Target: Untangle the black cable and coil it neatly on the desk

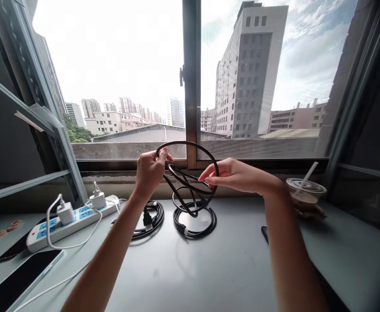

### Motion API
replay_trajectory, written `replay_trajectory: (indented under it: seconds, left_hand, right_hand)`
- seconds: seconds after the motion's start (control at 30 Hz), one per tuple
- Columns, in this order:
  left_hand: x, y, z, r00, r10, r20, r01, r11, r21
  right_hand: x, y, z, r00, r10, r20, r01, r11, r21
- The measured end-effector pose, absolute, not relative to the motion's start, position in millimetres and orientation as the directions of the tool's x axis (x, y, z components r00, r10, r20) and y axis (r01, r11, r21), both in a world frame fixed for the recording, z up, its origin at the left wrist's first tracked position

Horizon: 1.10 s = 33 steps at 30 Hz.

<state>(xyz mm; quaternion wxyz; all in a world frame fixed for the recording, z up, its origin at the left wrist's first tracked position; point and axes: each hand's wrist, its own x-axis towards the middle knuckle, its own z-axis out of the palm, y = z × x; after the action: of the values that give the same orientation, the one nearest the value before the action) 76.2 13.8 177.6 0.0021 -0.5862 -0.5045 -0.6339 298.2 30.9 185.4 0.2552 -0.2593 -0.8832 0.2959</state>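
I hold a black cable [190, 145] raised above the grey table [209, 268], bent into a wide loop in front of the window. My left hand [150, 171] is closed round the loop's left side. My right hand [229, 175] pinches the loop's right side, fingers pointing left. The cable's lower turns hang between my hands. Beneath them lie two coiled black cables on the table: one [194, 219] straight below, another [151, 219] to its left with a plug on it.
A white power strip [47, 227] with two white chargers lies at the left, white leads trailing forward. A dark tablet [17, 281] and a phone sit at the left front. A lidded iced drink with a straw [305, 195] stands at the right. A metal shelf frame rises left.
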Motion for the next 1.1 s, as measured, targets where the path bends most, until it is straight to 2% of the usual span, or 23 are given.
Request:
replay_trajectory:
  seconds: [0.13, 0.27, 0.33, 0.43, 0.57, 0.63, 0.73, 0.8, 0.9, 0.97, 1.1]
  left_hand:
    - [75.3, 15.0, 175.4, -0.397, 0.626, 0.671, 0.5, -0.466, 0.73]
    - [72.4, 13.5, 177.3, -0.429, 0.582, 0.691, 0.478, -0.503, 0.72]
    - [70.9, 11.3, 179.0, -0.427, 0.515, 0.743, 0.517, -0.535, 0.668]
    - [68.5, 7.7, 180.6, -0.422, 0.403, 0.812, 0.63, -0.514, 0.583]
    - [64.8, 7.0, 179.6, -0.428, 0.339, 0.838, 0.771, -0.346, 0.534]
    - [63.4, 8.7, 178.3, -0.435, 0.319, 0.842, 0.813, -0.263, 0.519]
    - [60.0, 11.5, 177.3, -0.412, 0.275, 0.869, 0.861, -0.195, 0.47]
    - [54.7, 12.9, 177.9, -0.325, 0.291, 0.9, 0.895, -0.214, 0.392]
    - [39.5, 14.8, 179.7, -0.216, 0.302, 0.929, 0.927, -0.234, 0.292]
    - [25.7, 16.7, 179.8, -0.26, 0.279, 0.925, 0.932, -0.179, 0.316]
    - [-0.6, 20.8, 175.7, -0.448, 0.253, 0.858, 0.881, -0.04, 0.471]
  right_hand:
    - [284.7, 36.6, 178.7, -0.714, 0.665, 0.219, 0.402, 0.645, -0.65]
    - [284.1, 29.7, 181.1, -0.721, 0.666, 0.193, 0.345, 0.586, -0.733]
    - [288.8, 24.1, 185.0, -0.706, 0.657, 0.264, 0.283, 0.604, -0.745]
    - [300.9, 17.6, 191.1, -0.613, 0.653, 0.444, 0.215, 0.679, -0.702]
    - [321.5, 16.3, 195.1, -0.323, 0.673, 0.666, 0.26, 0.74, -0.621]
    - [329.2, 17.6, 195.9, -0.201, 0.683, 0.702, 0.245, 0.729, -0.639]
    - [333.9, 18.3, 197.9, -0.165, 0.742, 0.65, 0.107, 0.669, -0.736]
    - [334.2, 18.0, 199.8, -0.126, 0.784, 0.608, -0.009, 0.612, -0.791]
    - [339.2, 18.6, 201.6, 0.068, 0.819, 0.57, -0.121, 0.574, -0.81]
    - [349.6, 20.2, 200.5, 0.22, 0.811, 0.542, -0.122, 0.574, -0.81]
    - [381.0, 24.9, 193.3, 0.422, 0.802, 0.423, -0.084, 0.499, -0.863]
